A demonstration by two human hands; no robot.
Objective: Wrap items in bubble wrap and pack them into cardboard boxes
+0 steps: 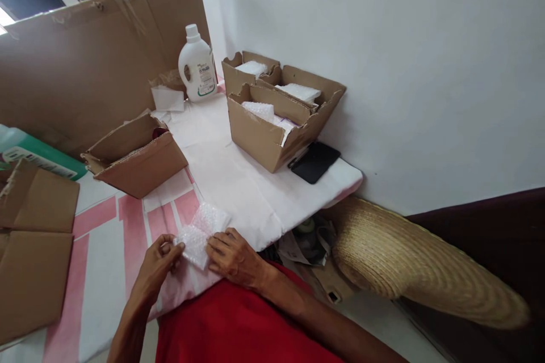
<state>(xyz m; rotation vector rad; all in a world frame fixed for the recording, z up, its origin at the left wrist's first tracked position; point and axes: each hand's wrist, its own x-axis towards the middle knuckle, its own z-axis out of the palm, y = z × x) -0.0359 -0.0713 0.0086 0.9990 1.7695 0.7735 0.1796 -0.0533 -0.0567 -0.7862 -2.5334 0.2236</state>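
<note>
A clear bubble wrap pouch (199, 232) lies at the near edge of the table, tilted a little, its far end pointing away from me. My left hand (160, 258) pinches its left edge between thumb and fingers. On the other side, my right hand (234, 257) is closed with curled fingers on the pouch's right edge; its thumb is hidden. Whether anything is inside the pouch, I cannot tell.
Cardboard boxes with bubble-wrapped pieces (276, 125) stand by the wall, a black phone-like slab (315, 162) beside them. Another cardboard box (142, 164), a white jug (198, 68), a green bottle (42, 153) and more cardboard (36, 278) sit leftward. A straw hat (409, 255) is at right.
</note>
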